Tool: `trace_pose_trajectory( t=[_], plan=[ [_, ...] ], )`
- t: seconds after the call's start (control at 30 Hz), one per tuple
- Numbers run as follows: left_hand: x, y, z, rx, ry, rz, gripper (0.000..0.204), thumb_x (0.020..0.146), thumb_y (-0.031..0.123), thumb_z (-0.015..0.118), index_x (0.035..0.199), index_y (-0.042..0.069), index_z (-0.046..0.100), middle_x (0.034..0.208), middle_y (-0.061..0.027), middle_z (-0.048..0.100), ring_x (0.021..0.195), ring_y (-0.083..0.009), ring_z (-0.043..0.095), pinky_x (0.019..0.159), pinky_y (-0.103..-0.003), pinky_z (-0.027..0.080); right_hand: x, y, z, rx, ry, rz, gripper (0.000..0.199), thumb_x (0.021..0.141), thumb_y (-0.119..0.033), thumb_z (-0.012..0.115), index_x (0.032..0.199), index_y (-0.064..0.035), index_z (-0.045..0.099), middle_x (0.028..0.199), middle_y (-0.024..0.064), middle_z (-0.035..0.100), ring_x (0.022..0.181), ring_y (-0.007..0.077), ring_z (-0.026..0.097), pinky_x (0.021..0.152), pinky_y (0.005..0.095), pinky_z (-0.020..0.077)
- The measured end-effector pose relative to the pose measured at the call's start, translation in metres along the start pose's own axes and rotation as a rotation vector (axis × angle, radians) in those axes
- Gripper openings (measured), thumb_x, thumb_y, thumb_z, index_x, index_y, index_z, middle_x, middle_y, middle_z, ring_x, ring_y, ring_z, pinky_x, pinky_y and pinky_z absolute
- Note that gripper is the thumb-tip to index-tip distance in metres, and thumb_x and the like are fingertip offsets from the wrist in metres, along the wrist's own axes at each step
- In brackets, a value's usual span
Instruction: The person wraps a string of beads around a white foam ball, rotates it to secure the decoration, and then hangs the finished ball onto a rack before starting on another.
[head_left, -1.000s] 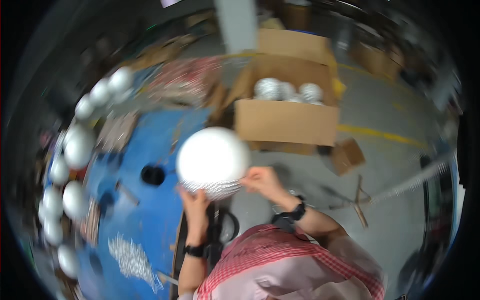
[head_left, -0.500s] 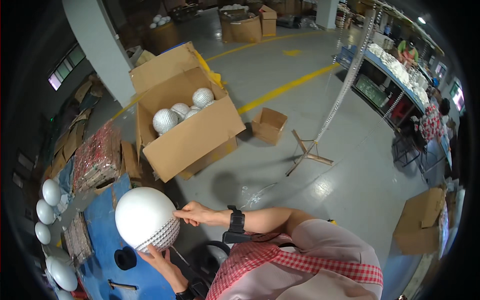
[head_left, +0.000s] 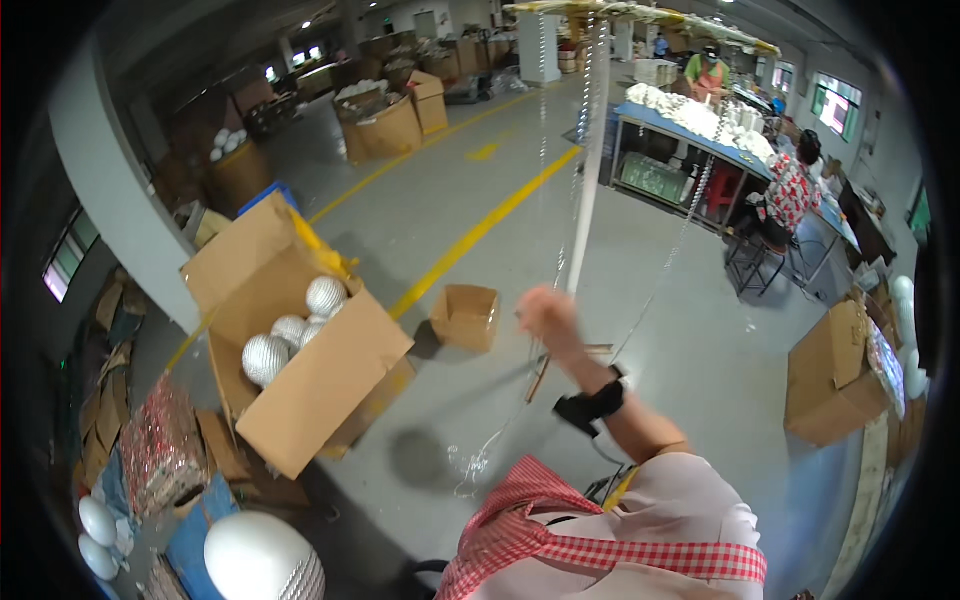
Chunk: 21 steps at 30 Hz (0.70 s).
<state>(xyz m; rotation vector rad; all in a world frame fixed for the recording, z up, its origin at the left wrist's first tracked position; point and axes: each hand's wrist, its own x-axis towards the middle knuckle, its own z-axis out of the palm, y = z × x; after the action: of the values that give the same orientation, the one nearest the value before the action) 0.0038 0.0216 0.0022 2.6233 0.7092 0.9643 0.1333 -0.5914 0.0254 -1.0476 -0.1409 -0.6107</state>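
Note:
My right hand (head_left: 550,315) is stretched out ahead, beside hanging strands of silver beads (head_left: 578,185). Motion blurs it, but its fingers look curled closed; whatever they may hold cannot be made out. One thin strand runs down below the hand toward the floor. At the lower left, a large white ball (head_left: 250,555) lies partly out of the picture, with rows of silver beads (head_left: 305,580) wrapped on its lower right side. My left hand is out of view.
An open carton (head_left: 325,385) holds several silver-beaded balls (head_left: 268,358). Beyond my hand stands a pole (head_left: 590,200) with a wooden foot. A small open box (head_left: 466,318) sits on the floor. Two people work by a blue table (head_left: 650,122) heaped with white pieces.
My right hand has left the ball and swung forward to the hanging strands. The view has tilted up, so the ball sits lower and my left hand is no longer seen.

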Motion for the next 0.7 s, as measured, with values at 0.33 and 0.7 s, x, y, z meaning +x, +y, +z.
trace_pose_trajectory(
  t=[0.33, 0.7],
  plan=[
    [-0.012, 0.142, -0.05, -0.175, 0.375, -0.081, 0.046, 0.096, 0.015, 0.057, 0.133, -0.005, 0.04, 0.125, -0.025, 0.05, 0.111, -0.0349, 0.05, 0.098, -0.042, 0.04, 0.18, -0.331, -0.231, -1.413, 1.196, -0.83, 0.052, 0.082, -0.027, 0.069, 0.122, 0.0008, 0.051, 0.118, 0.0188, 0.056, 0.106, 0.0334, 0.056, 0.086, 0.0396, 0.0456],
    [-0.015, 0.243, 0.023, -0.409, 0.124, 0.202, 0.051, 0.095, 0.023, 0.059, 0.134, -0.004, 0.041, 0.129, -0.0249, 0.049, 0.115, -0.0346, 0.05, 0.101, -0.042, 0.039, 0.21, -0.43, -0.322, -1.125, 0.732, -0.564, 0.021, 0.089, -0.018, 0.062, 0.091, 0.001, 0.07, 0.08, 0.0041, 0.07, 0.07, 0.0084, 0.063, 0.062, 0.0211, 0.0476]
  ],
)
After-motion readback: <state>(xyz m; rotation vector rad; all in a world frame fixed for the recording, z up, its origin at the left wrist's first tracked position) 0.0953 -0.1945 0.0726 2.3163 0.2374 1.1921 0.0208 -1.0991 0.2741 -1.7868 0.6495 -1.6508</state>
